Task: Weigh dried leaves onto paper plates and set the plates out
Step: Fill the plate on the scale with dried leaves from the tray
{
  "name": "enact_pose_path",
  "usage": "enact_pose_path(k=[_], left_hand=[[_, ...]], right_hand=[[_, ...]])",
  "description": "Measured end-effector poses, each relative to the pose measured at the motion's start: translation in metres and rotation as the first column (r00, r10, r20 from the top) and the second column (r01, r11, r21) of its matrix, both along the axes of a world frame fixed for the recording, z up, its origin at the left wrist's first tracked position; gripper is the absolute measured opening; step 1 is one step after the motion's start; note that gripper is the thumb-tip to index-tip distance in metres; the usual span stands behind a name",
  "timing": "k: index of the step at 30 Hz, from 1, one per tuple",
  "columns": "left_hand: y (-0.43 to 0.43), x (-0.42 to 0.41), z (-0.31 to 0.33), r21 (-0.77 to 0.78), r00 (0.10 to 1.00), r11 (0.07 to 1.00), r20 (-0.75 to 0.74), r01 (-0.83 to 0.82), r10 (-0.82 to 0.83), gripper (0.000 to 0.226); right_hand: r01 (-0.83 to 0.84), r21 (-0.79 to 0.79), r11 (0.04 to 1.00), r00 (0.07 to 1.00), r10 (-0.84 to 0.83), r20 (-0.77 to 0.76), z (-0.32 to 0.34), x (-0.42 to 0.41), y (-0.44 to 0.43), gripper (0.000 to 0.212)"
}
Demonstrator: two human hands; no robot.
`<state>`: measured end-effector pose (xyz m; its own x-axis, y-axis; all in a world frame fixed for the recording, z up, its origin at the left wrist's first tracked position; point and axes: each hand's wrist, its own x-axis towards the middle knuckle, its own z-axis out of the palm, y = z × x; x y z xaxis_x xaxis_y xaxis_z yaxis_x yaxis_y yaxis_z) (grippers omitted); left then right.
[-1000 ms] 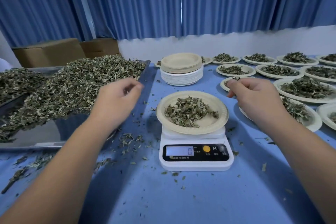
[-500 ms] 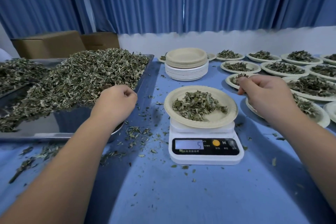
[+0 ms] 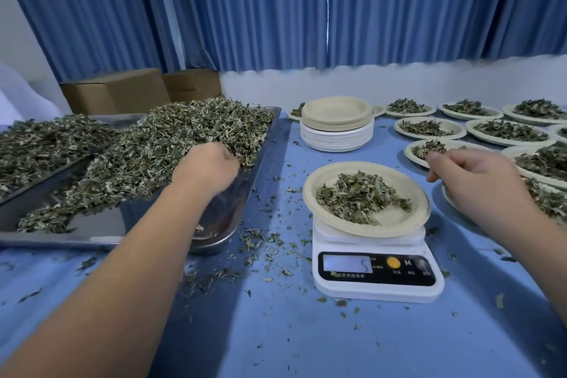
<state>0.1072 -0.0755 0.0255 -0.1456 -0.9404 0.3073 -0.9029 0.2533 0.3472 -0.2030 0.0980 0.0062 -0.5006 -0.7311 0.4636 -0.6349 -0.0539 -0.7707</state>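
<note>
1. We see long blue pleated curtains hanging across the whole back, with a thin bright gap between two of them.
2. Below them runs a plain white wall band, down to the far edge of the table.
3. At the back left stand a larger brown cardboard box and, just beside it on the right, a smaller brown cardboard box.
4. The table has a smooth blue top.
5. A white rounded shape at the left edge is too unclear for us to name.

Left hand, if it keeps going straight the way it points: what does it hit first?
Most likely the heap of dried leaves in the metal tray. The left hand points into the heap's near edge, with its curled fingers apparently touching it. Whether they hold any leaves is hidden, and depth is hard to judge from a single view.
</note>
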Motion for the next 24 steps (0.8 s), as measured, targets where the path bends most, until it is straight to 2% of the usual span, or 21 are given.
enact_pose_path(k=[3,5,6,7,9,10,12,18,24], left_hand=[[-0.031,0.017,0.003,-0.030,0.963,0.999,0.266,-0.024,0.031,0.028],[-0.050,0.029,-0.002,0.006,0.895,0.997,0.441,-0.077,0.066,0.046],[-0.057,0.035,-0.005,0.033,0.876,0.994,0.477,-0.102,0.074,0.055],[-0.065,0.040,-0.008,0.077,0.879,0.991,0.472,-0.112,0.063,0.063],[-0.076,0.044,-0.013,0.237,0.931,0.966,0.364,-0.104,0.011,0.074],[-0.079,0.044,-0.015,0.317,0.949,0.943,0.316,-0.099,-0.007,0.077],[-0.083,0.041,-0.018,0.397,0.949,0.913,0.313,-0.094,-0.039,0.072],[-0.068,0.032,-0.010,0.302,0.920,0.953,0.368,0.019,-0.135,0.034],[-0.038,0.027,-0.012,0.296,0.959,0.949,0.221,0.110,-0.180,0.014]], right_hand=[[-0.003,0.001,1.000,1.000,0.003,-0.031,0.002,0.001,-0.002,0.039],[-0.017,0.003,1.000,0.999,0.018,-0.046,0.002,0.001,-0.003,0.039],[-0.022,0.005,1.000,0.998,0.022,-0.052,0.002,0.001,-0.004,0.039],[-0.027,0.007,1.000,0.998,0.028,-0.057,0.002,0.001,-0.005,0.039],[-0.043,0.008,0.999,0.997,0.043,-0.070,0.003,0.000,-0.006,0.040],[-0.048,0.008,0.999,0.996,0.048,-0.078,0.003,-0.001,-0.006,0.040],[-0.053,0.003,0.999,0.995,0.053,-0.089,0.002,0.000,-0.007,0.040],[-0.053,0.018,0.998,0.995,0.054,-0.088,0.000,0.000,-0.008,0.040],[-0.053,0.021,0.998,0.994,0.055,-0.090,0.002,0.003,-0.006,0.040]])
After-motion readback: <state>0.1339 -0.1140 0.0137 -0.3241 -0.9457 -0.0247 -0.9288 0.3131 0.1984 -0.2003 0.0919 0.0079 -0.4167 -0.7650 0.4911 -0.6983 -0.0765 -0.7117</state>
